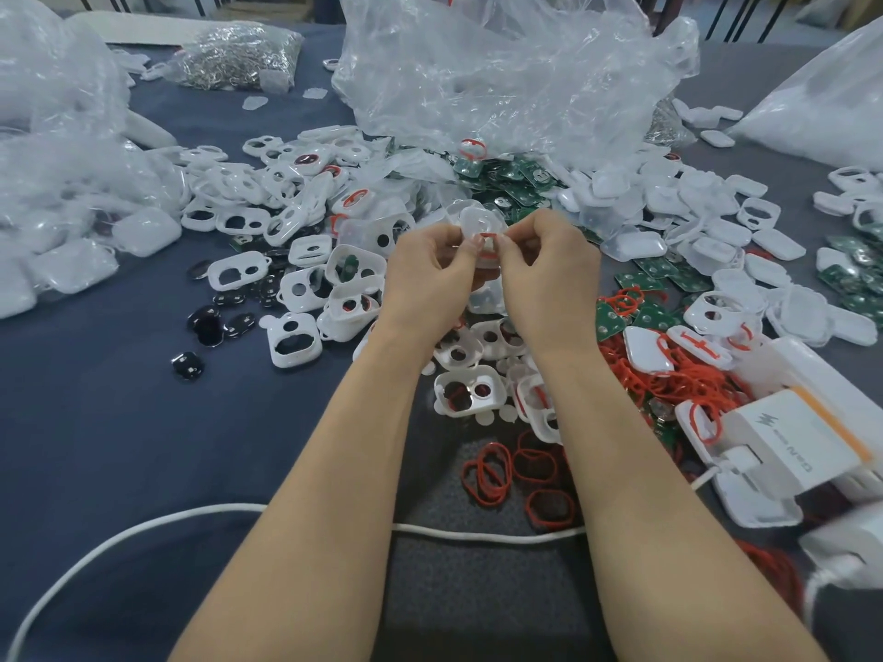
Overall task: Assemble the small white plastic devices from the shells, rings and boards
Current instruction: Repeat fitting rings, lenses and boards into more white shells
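Parts litter the table (119,422); both hands, left (430,274) and right (549,274), pinch a shell (480,226), seating its red ring (489,241); next, probably a board.

Table (119,446) (dark blue) holds shells (294,344), rings (487,473).

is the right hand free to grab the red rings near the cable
Probably not yet: the right hand and left hand both pinch a white shell; the red rings lie uncovered.

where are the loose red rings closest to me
Head view, low and right of centre: the red rings lie on the dark cloth just beyond the white cable, left of the white charger box.
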